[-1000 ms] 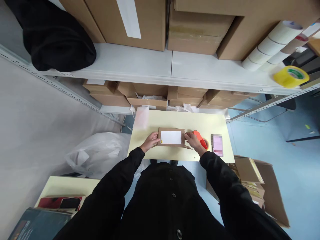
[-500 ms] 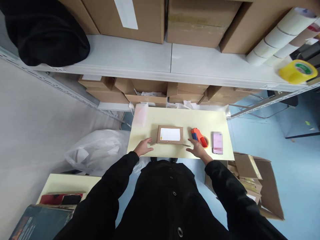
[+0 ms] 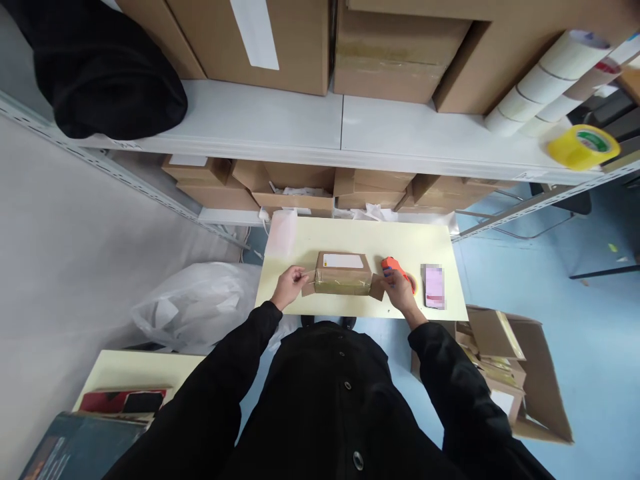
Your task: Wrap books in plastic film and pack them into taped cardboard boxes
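Observation:
A small brown cardboard box (image 3: 343, 280) sits near the front of the cream table, with a white label (image 3: 343, 261) on top and shiny tape across the side facing me. Small flaps stick out at both of its ends. My left hand (image 3: 290, 286) is closed in a pinch at the left flap (image 3: 309, 285). At the other end, the fingers of my right hand (image 3: 399, 290) close on the right flap (image 3: 377, 287). Just beyond the right hand lies an orange tape dispenser (image 3: 393, 264), partly covered by that hand.
A phone (image 3: 434, 287) lies at the right of the table (image 3: 420, 237), a pale pink sheet (image 3: 281, 233) at the left. Shelves with cartons (image 3: 400, 57) and tape rolls rise behind. A plastic bag (image 3: 200, 300) and an open carton (image 3: 545, 380) flank the table.
Both hands have moved in from beside the box and closed on its end flaps. The box has turned so that its taped side shows, and the flaps now stick out.

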### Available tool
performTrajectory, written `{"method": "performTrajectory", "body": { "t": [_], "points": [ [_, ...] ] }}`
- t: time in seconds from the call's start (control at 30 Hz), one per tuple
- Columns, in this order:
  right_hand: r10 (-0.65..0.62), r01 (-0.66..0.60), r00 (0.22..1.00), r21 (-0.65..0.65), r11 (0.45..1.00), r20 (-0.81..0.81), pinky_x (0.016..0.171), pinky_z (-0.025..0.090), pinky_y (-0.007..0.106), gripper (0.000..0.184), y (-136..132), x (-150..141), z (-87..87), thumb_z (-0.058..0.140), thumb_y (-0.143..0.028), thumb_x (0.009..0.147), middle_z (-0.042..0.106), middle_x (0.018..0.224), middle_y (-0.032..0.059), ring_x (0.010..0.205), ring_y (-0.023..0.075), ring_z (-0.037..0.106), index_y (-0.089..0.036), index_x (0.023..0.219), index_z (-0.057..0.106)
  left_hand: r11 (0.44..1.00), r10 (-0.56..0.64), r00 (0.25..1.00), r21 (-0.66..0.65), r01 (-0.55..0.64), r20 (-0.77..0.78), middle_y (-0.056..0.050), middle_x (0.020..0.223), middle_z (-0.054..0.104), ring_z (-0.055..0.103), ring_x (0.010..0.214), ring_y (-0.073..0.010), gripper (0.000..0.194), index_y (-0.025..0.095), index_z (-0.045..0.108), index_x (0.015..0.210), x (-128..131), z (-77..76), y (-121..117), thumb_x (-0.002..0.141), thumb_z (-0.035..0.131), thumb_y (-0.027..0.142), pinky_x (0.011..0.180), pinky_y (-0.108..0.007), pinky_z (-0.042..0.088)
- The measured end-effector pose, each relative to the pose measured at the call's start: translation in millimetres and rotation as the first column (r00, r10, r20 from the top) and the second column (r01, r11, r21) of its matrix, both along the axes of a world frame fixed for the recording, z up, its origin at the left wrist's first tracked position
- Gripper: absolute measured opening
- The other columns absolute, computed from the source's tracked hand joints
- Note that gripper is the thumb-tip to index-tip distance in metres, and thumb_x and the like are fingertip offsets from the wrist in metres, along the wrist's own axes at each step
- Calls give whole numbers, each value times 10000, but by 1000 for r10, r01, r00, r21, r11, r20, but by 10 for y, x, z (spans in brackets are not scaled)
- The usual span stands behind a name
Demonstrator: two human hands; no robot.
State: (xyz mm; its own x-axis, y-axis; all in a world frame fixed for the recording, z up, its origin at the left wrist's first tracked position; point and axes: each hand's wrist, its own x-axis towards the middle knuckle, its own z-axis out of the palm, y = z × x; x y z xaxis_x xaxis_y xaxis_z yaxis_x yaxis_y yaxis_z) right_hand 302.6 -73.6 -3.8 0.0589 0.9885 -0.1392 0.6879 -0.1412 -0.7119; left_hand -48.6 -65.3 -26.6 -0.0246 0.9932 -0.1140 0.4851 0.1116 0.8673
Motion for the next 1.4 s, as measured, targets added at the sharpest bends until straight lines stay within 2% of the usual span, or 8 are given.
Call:
{"method": "performTrajectory", "body": {
  "t": [0.13,0.3,0.43,0.6,0.77,1.03,1.2,1.4],
  "points": [
    [-12,12,999,3,1000,38,723,515,356,312,80,48,79,550,-348,794,688,830,58,794,220,671,-195,1066,563,1000,19,999,8,-19,-33,-6,676,657,653,660,-169,194,177,576,921,30,99,147,767,598,291,697,-300,514],
    [-17,19,997,-26,999,72,680,503,335,271,125,52,50,537,-318,795,685,775,44,720,204,658,-198,1034,577,997,54,998,-58,-56,-24,-8,677,664,666,671,-186,216,186,568,927,83,42,218,737,639,259,709,-321,521],
    [-32,34,993,-17,999,113,675,498,334,269,131,56,-11,505,-296,808,680,772,46,704,200,645,-189,1043,579,996,78,997,-47,-79,-14,-55,865,682,676,763,-183,298,175,548,1011,93,0,161,731,646,205,738,-337,541],
    [88,-117,970,123,985,226,776,494,369,303,99,61,-33,496,-252,814,673,958,92,871,231,635,-185,1099,576,977,-39,950,188,101,-309,-116,1111,622,580,1089,-262,282,181,595,1039,100,115,16,759,626,194,950,-426,467],
    [168,-277,892,216,936,419,878,438,419,296,66,16,38,504,-210,821,612,1170,129,1053,284,552,-186,1099,602,938,-102,853,236,254,-513,-95,1136,617,522,1147,-284,192,221,674,962,194,268,-66,807,564,191,967,-439,411],
    [327,-462,774,131,877,542,977,308,428,268,66,-159,209,545,-233,842,659,1114,104,1071,266,556,-200,1102,600,897,-258,800,174,407,-541,-66,1124,666,505,1179,-275,259,260,657,1076,309,343,-124,833,572,230,1054,-509,249],
    [363,-452,772,48,891,521,980,318,430,300,103,-272,149,569,-256,821,650,1155,123,1097,283,565,-196,1115,573,886,-331,796,124,447,-506,-77,1187,646,512,1180,-290,343,276,638,1116,366,288,-110,796,592,158,1088,-540,172],
    [444,-510,736,-14,860,512,950,363,413,337,197,-264,102,554,-199,821,650,1153,130,1064,278,582,-167,1156,552,852,-401,765,101,514,-504,-91,1188,626,508,1181,-289,412,273,612,1169,423,295,-133,786,596,122,1098,-521,183]
  ]
}}
